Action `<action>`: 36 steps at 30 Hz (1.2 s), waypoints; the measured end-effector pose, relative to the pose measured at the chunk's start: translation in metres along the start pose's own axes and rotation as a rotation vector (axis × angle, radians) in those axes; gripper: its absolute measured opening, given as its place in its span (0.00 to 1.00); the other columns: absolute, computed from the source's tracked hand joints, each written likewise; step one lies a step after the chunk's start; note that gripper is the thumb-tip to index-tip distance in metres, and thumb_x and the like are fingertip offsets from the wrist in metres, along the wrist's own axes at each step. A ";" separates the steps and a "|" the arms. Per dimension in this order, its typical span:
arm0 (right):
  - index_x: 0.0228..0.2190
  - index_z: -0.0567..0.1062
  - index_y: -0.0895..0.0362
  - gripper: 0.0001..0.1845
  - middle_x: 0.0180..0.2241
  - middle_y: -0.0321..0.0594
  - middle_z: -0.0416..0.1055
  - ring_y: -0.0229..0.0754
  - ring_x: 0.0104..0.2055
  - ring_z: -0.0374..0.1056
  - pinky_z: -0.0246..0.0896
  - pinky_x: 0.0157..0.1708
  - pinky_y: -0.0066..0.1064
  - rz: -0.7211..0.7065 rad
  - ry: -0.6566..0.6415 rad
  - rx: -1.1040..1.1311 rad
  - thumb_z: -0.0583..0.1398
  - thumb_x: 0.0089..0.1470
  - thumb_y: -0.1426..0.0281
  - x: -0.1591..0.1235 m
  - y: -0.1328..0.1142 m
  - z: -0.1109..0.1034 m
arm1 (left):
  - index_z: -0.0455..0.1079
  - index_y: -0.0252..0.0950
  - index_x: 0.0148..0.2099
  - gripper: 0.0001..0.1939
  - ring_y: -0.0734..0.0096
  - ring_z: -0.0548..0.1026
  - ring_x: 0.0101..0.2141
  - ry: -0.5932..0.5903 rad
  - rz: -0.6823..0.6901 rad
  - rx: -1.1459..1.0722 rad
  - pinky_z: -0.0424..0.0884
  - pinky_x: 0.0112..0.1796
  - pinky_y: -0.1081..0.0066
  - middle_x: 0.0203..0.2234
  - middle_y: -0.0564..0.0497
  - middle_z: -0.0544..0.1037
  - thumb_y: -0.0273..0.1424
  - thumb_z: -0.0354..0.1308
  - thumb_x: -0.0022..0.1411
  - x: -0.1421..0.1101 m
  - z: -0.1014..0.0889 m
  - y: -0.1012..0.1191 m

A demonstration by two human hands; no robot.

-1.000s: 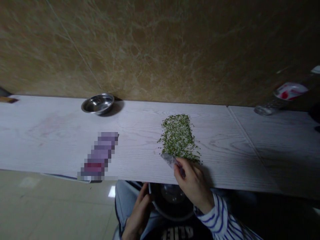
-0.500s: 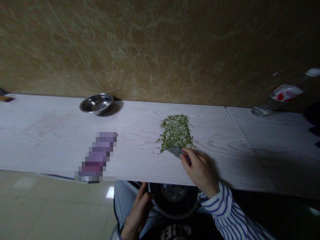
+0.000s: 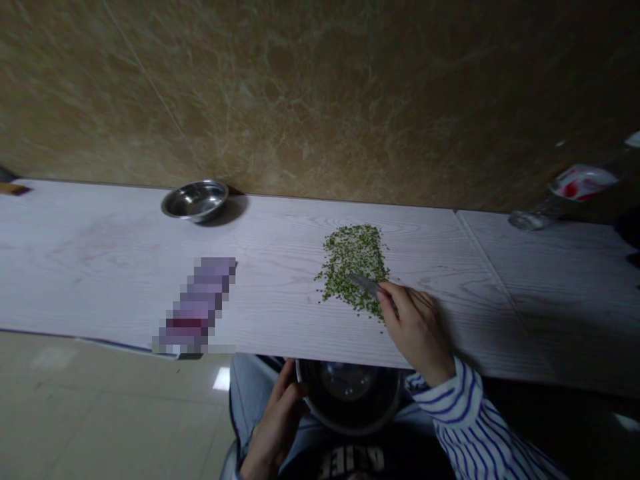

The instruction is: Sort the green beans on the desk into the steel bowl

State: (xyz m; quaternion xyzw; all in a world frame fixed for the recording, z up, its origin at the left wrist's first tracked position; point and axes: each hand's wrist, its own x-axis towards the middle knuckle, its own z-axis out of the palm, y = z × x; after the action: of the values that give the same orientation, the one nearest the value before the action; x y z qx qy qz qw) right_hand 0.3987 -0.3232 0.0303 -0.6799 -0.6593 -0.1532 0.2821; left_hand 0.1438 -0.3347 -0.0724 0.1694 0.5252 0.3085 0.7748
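Observation:
A heap of small green grains (image 3: 353,260) lies spread on the pale wooden table (image 3: 280,293). My right hand (image 3: 415,330) pinches a small flat scraper (image 3: 364,283) whose blade rests in the near part of the heap. My left hand (image 3: 277,417) is below the table edge, fingers curled on the rim of a dark metal bowl (image 3: 347,393) held in my lap just under the edge.
A second steel bowl (image 3: 196,200) stands at the back near the brown marbled wall. A blurred purple block (image 3: 197,303) lies left of the heap. A plastic bottle (image 3: 565,193) lies on its side at the far right. Tiled floor shows at lower left.
My right hand has moved the scraper away from the table's near edge and up into the heap. The left hand and lap bowl have stayed put.

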 end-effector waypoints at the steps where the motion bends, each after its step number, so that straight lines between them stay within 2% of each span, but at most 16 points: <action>1: 0.41 0.72 0.58 0.07 0.34 0.42 0.78 0.44 0.35 0.72 0.58 0.37 0.36 -0.007 -0.011 -0.026 0.55 0.62 0.74 0.002 -0.001 0.001 | 0.62 0.42 0.63 0.37 0.48 0.65 0.59 0.005 0.002 -0.005 0.66 0.51 0.58 0.64 0.45 0.65 0.31 0.63 0.49 -0.001 0.000 0.001; 5: 0.40 0.73 0.57 0.07 0.32 0.40 0.77 0.44 0.34 0.70 0.54 0.36 0.36 -0.030 -0.077 -0.087 0.57 0.60 0.76 0.005 -0.008 0.004 | 0.63 0.42 0.63 0.38 0.46 0.64 0.59 -0.010 0.018 -0.012 0.65 0.52 0.56 0.61 0.44 0.68 0.31 0.63 0.49 -0.002 -0.001 0.001; 11: 0.40 0.73 0.57 0.07 0.35 0.39 0.77 0.42 0.37 0.69 0.52 0.38 0.35 -0.061 -0.128 -0.012 0.57 0.60 0.77 0.000 -0.016 0.005 | 0.62 0.41 0.64 0.38 0.43 0.67 0.56 -0.060 0.029 -0.004 0.67 0.48 0.54 0.60 0.42 0.69 0.32 0.62 0.49 -0.001 0.001 0.003; 15: 0.41 0.74 0.56 0.08 0.36 0.38 0.77 0.42 0.39 0.69 0.51 0.39 0.36 -0.067 -0.157 0.033 0.57 0.61 0.76 -0.007 -0.022 0.000 | 0.61 0.38 0.64 0.38 0.47 0.69 0.54 -0.087 0.050 -0.038 0.67 0.47 0.58 0.57 0.41 0.72 0.30 0.62 0.49 -0.003 0.002 0.004; 21: 0.41 0.73 0.56 0.09 0.38 0.39 0.77 0.43 0.42 0.69 0.53 0.42 0.37 -0.082 -0.178 0.111 0.56 0.61 0.78 -0.018 -0.027 -0.011 | 0.60 0.39 0.64 0.38 0.51 0.73 0.47 -0.052 0.014 -0.001 0.68 0.42 0.59 0.53 0.42 0.75 0.31 0.61 0.49 -0.005 0.002 0.005; 30: 0.41 0.72 0.56 0.09 0.38 0.40 0.77 0.42 0.41 0.70 0.55 0.42 0.36 -0.050 -0.117 0.137 0.57 0.59 0.79 -0.031 -0.025 -0.023 | 0.64 0.40 0.62 0.36 0.52 0.73 0.47 -0.062 0.050 -0.007 0.70 0.38 0.63 0.54 0.42 0.74 0.30 0.61 0.49 -0.007 0.005 0.007; 36: 0.40 0.72 0.57 0.08 0.36 0.41 0.77 0.41 0.38 0.70 0.57 0.41 0.35 -0.038 -0.074 0.127 0.57 0.60 0.78 -0.043 -0.019 -0.031 | 0.64 0.39 0.61 0.33 0.56 0.73 0.45 -0.058 0.043 0.001 0.69 0.39 0.64 0.51 0.44 0.76 0.29 0.61 0.51 -0.009 0.007 0.008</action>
State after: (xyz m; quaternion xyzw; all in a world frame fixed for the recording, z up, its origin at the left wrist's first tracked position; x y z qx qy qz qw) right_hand 0.3811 -0.3770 0.0335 -0.6534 -0.6904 -0.0911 0.2969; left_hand 0.1453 -0.3340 -0.0590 0.1901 0.4988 0.3199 0.7828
